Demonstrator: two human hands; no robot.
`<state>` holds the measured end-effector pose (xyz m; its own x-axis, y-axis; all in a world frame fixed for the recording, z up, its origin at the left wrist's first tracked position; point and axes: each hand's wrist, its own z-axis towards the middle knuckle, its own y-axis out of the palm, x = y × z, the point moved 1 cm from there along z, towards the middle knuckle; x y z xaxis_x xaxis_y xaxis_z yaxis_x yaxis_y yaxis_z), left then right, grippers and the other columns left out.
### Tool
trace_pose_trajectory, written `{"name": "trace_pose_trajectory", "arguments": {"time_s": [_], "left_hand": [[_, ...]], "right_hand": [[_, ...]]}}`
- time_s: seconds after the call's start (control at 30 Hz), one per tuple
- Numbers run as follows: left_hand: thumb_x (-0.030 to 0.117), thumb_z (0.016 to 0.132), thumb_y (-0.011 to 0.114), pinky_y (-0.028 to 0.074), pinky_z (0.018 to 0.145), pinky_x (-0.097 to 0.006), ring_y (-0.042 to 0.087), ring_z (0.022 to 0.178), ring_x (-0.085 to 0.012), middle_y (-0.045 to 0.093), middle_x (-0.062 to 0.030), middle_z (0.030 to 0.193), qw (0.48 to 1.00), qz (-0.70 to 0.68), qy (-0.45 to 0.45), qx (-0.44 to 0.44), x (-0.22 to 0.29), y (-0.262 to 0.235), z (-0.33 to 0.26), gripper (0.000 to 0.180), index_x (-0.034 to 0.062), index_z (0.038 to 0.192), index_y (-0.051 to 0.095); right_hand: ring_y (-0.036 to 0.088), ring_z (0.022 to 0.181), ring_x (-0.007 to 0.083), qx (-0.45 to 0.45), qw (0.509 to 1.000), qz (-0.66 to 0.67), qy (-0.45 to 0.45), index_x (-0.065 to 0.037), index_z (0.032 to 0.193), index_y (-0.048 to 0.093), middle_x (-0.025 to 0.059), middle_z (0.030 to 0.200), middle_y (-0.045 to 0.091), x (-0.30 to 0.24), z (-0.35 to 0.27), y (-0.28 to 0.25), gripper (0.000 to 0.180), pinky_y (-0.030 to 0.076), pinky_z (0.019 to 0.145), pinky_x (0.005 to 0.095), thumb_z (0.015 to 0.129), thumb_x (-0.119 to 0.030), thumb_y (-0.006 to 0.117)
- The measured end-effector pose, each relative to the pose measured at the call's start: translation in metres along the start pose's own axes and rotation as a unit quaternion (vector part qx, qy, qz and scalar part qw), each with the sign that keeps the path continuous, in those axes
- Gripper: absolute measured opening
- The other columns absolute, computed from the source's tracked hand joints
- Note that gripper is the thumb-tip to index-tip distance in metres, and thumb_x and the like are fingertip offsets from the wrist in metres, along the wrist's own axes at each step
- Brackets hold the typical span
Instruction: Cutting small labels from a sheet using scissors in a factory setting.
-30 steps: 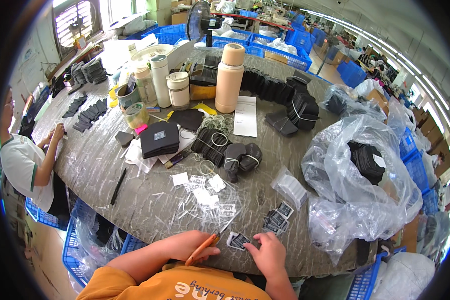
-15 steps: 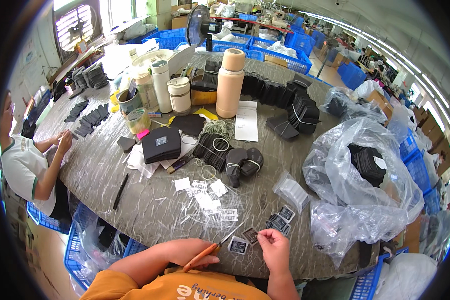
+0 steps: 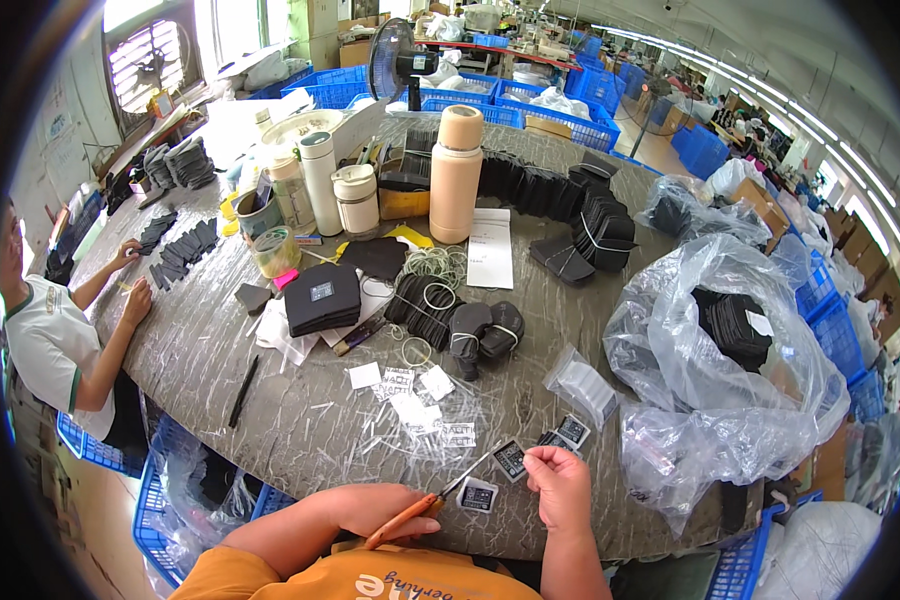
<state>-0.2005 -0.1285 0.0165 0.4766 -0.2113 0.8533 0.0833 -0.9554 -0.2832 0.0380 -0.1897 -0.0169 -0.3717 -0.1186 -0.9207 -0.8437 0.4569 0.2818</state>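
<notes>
My left hand is closed around orange-handled scissors, their metal blades pointing up and to the right. Between the fingertips of my right hand is a small black label with a pale border and light print. The blade tips are close beside its left edge; whether they touch it I cannot tell. A similar label lies flat on the table below the blades. More labels lie just beyond my right hand, which partly hides them.
White paper scraps litter the table. A clear bag and a large plastic bag with black pieces lie right. Beyond stand bundled black pieces, a peach flask and a fan. A co-worker sits left.
My right hand has shifted slightly right and up, and its label now shows more of its printed face. My left hand still grips the scissors. The co-worker's hands have moved apart.
</notes>
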Motion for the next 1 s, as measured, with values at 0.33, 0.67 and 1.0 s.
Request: {"name": "trace_pose_trajectory", "arguments": {"time_s": [0.33, 0.67, 1.0], "left_hand": [[0.044, 0.093, 0.043, 0.047, 0.061, -0.037, 0.063, 0.069, -0.0299, 0.064, -0.0153, 0.073, 1.000, 0.015, 0.013, 0.007, 0.003, 0.001, 0.001, 0.053, -0.0020, 0.077, 0.062], [0.044, 0.093, 0.043, 0.046, 0.060, -0.038, 0.062, 0.068, -0.0304, 0.063, -0.0160, 0.072, 1.000, 0.009, 0.012, 0.011, 0.002, 0.001, 0.001, 0.051, -0.0021, 0.078, 0.061], [0.043, 0.093, 0.045, 0.046, 0.061, -0.037, 0.062, 0.069, -0.0294, 0.064, -0.0154, 0.073, 1.000, 0.010, 0.020, 0.014, -0.004, 0.003, 0.002, 0.050, -0.0018, 0.078, 0.061]], "right_hand": [[0.046, 0.051, 0.0067, -0.021, 1.000, 0.001, 0.018, 0.004, 0.085, 0.062, 0.0026, 0.066, 0.058, -0.006, -0.002, 0.003, 0.009, 0.036, 0.048, 0.0197, 0.078, 0.000, 0.066], [0.046, 0.051, 0.0065, -0.036, 0.999, -0.006, 0.037, 0.003, 0.084, 0.062, 0.0020, 0.065, 0.057, -0.005, 0.000, 0.003, 0.008, 0.035, 0.048, 0.0199, 0.077, 0.000, 0.066], [0.045, 0.050, 0.0067, -0.043, 0.998, -0.005, 0.040, 0.002, 0.084, 0.062, 0.0017, 0.065, 0.057, -0.004, 0.001, 0.003, 0.009, 0.035, 0.048, 0.0200, 0.077, -0.001, 0.066]]}}
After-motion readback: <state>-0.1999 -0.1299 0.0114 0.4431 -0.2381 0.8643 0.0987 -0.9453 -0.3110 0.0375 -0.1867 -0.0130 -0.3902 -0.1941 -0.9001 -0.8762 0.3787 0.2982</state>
